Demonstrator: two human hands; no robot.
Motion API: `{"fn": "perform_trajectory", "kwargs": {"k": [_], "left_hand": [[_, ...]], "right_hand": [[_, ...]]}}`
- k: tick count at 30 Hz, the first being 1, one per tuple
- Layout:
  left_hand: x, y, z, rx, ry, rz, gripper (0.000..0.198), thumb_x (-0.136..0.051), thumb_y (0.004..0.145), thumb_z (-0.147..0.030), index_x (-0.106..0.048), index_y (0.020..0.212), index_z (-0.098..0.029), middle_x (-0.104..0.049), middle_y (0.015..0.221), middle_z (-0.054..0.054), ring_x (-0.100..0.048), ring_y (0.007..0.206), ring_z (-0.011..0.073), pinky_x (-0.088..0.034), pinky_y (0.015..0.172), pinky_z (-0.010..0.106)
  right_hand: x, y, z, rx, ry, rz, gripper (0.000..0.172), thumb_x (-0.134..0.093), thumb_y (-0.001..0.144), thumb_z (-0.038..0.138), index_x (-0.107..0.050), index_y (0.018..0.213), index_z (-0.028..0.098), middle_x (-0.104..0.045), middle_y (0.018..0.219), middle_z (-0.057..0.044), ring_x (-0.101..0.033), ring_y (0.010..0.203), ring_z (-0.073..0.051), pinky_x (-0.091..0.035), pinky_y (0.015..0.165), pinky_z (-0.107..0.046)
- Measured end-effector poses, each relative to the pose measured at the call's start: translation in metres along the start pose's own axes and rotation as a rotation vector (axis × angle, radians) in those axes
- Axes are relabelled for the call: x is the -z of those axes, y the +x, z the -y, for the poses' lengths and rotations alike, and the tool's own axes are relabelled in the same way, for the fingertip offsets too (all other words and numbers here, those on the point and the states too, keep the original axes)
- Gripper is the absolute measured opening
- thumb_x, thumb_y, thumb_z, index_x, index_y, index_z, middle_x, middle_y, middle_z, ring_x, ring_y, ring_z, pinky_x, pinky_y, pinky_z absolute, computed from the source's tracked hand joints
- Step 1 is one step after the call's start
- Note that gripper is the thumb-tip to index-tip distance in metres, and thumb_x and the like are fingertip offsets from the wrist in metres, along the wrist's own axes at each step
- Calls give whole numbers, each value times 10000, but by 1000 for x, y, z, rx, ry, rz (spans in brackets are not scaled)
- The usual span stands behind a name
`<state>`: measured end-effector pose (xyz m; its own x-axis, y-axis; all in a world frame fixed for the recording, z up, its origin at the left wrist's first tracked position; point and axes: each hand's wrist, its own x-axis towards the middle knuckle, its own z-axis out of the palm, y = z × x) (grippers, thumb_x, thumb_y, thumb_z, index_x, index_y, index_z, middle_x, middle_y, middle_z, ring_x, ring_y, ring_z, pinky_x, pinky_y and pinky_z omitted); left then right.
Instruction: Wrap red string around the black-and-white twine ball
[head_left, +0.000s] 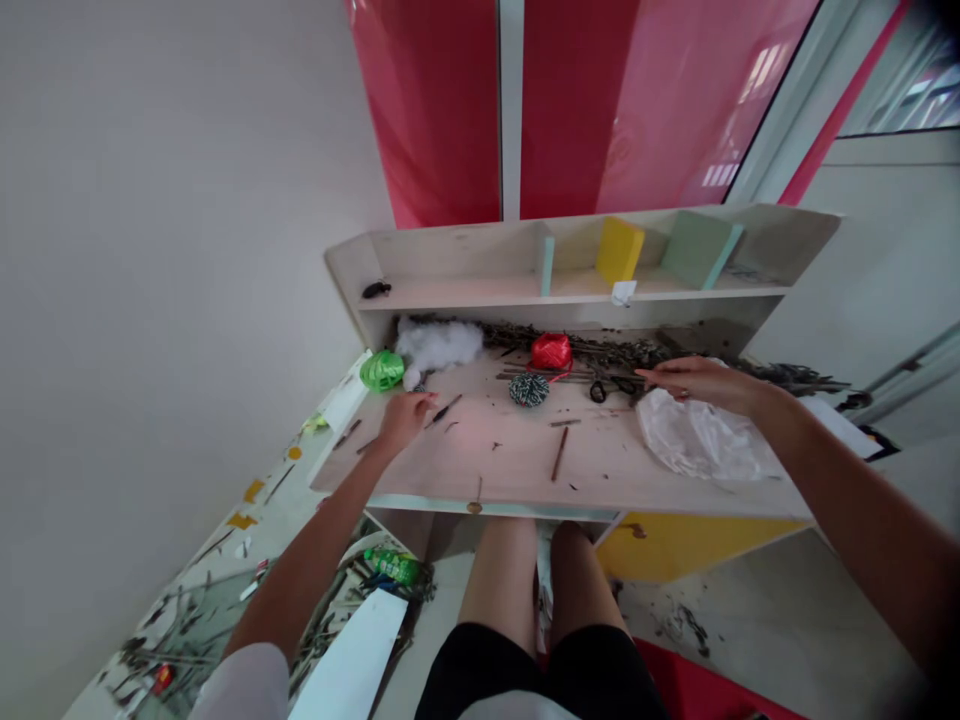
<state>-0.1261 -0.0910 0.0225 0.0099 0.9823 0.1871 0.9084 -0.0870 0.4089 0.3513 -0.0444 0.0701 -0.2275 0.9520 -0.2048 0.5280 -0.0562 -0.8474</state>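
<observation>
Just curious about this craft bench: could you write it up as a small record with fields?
Left hand: over the wooden bench, nearest a short dark twig
Right hand: above a white plastic bag, beside black scissors
Also on bench: green raffia ball, red raffia ball, striped twine ball, white fluff
Shelf: yellow block, pale green block

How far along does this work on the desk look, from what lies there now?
Partly along, it seems. Done: short twig pieces lie loose on the desk. In hand: the right hand reaches beside the black scissors, and the left hand is near a dark stick; neither clearly grips anything. Left: the long twig pile and red raffia ball at the back.
</observation>
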Motion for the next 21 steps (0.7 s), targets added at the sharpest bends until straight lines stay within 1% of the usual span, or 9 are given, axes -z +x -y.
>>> {"fn": "perform_trajectory", "kwargs": {"k": [2, 4, 6, 8, 10, 12, 14, 18, 21], "left_hand": [[15, -2, 14, 134, 218, 42, 336, -396, 897, -284, -689, 1000, -155, -708, 1013, 122, -640, 991, 260, -462, 816, 332], [27, -7, 20, 254, 432, 175, 311, -477, 853, -285, -658, 1055, -132, -671, 1071, 180, -613, 1037, 327, -457, 822, 391], [34, -12, 16, 233, 534, 237, 611, -660, 718, -258, -499, 1289, -112, -565, 1248, 230, -510, 1178, 389, -418, 909, 452], [36, -15, 0, 108, 493, 192, 856, -741, 638, -265, -365, 1394, -120, -372, 1431, 243, -310, 1338, 411, -303, 1041, 488], [35, -14, -26, -19, 288, 123, 851, -696, 703, -320, -296, 1431, -136, -261, 1502, 209, -175, 1402, 380, -197, 1108, 492], [29, -11, -61, -170, -35, 80, 813, -636, 761, -421, -268, 1443, -175, -285, 1503, 162, -213, 1403, 313, -186, 1129, 456], [20, -9, -99, -252, -382, 88, 801, -620, 765, -490, -279, 1435, -214, -336, 1483, 134, -302, 1370, 273, -237, 1119, 423], [-5, -8, -164, -363, -894, 317, 830, -673, 727, -484, -292, 1416, -223, -426, 1416, 159, -466, 1260, 257, -393, 1010, 384], [-17, -11, -187, -245, -1024, 501, 794, -640, 754, -506, -291, 1392, -187, -621, 1160, 164, -661, 878, 187, -520, 718, 306]], "right_hand": [[5, 0, -6, -8, -1, 7, 646, -654, 623, 678, -687, 951, 122, -355, 581, 28, -312, 586, -110, -237, 574, -307], [5, -1, -5, 2, -5, 15, 641, -647, 640, 669, -683, 968, 120, -385, 596, 15, -318, 592, -112, -237, 576, -310], [-1, -2, 3, 25, -24, 35, 628, -644, 643, 669, -684, 937, 115, -423, 606, -2, -322, 590, -111, -234, 569, -309], [-12, -4, 17, 47, -61, 57, 608, -633, 646, 678, -683, 862, 112, -426, 580, -4, -325, 572, -108, -232, 557, -305], [-25, -6, 34, 68, -108, 75, 595, -609, 669, 686, -675, 830, 118, -393, 538, 12, -322, 543, -100, -230, 543, -297], [-40, -7, 51, 97, -114, 90, 582, -595, 685, 688, -666, 818, 126, -389, 527, 20, -330, 523, -92, -235, 523, -280], [-56, -8, 67, 132, -115, 140, 565, -615, 672, 682, -660, 824, 139, -448, 564, 11, -342, 512, -84, -241, 495, -260], [-87, -7, 89, 241, -67, 211, 540, -626, 651, 674, -638, 816, 159, -468, 573, 23, -367, 502, -79, -259, 471, -230], [-99, -7, 96, 295, -8, 238, 546, -620, 636, 679, -619, 787, 153, -488, 583, 23, -388, 506, -78, -277, 478, -227]]}}
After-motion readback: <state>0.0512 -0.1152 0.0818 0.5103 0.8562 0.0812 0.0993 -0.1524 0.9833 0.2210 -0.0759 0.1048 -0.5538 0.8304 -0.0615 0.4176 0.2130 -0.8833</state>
